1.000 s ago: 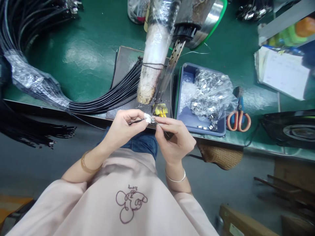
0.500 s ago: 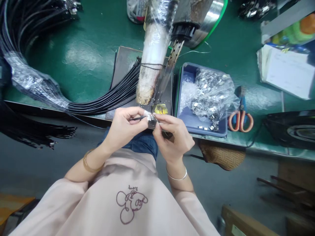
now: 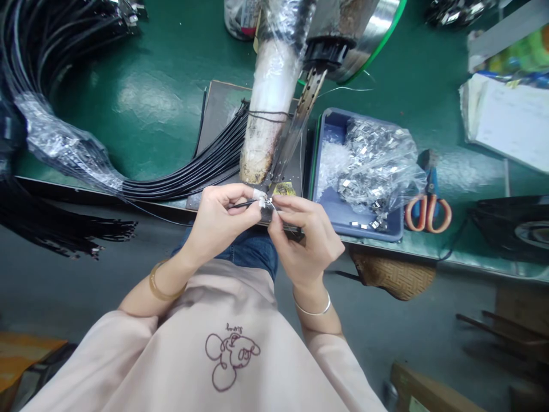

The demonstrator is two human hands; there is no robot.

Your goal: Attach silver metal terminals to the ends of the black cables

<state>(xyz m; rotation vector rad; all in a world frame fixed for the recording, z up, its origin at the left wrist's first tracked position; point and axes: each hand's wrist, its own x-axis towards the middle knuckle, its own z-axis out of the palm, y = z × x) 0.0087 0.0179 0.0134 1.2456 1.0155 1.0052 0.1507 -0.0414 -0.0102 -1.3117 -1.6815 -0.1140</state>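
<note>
My left hand (image 3: pixel 225 217) pinches a black cable (image 3: pixel 242 204) between thumb and forefinger; white tape wraps a fingertip. At the cable's end sits a small metal connector (image 3: pixel 268 202), partly hidden by my fingertips. Facing it, my right hand (image 3: pixel 306 234) is closed in a pinch on a thin silvery wire-like piece (image 3: pixel 274 207), whose kind I cannot make out. Just above my fingertips, a perforated metal shaft like a soldering iron (image 3: pixel 306 106) points down, beside a plastic-wrapped white tube (image 3: pixel 272 97) with a browned end.
A bundle of black cables (image 3: pixel 184 177) lies on a dark board (image 3: pixel 223 94). Right of it, a blue tray (image 3: pixel 328 212) holds bagged small metal parts (image 3: pixel 373 160). Orange-handled pliers (image 3: pixel 429 212), paper sheets (image 3: pixel 510 120) and a black device (image 3: pixel 514 226) lie farther right.
Both hands stay together at the connector, with small shifts of the fingers. The right-hand fingers have turned slightly around the thin piece. The view has shifted a little.
</note>
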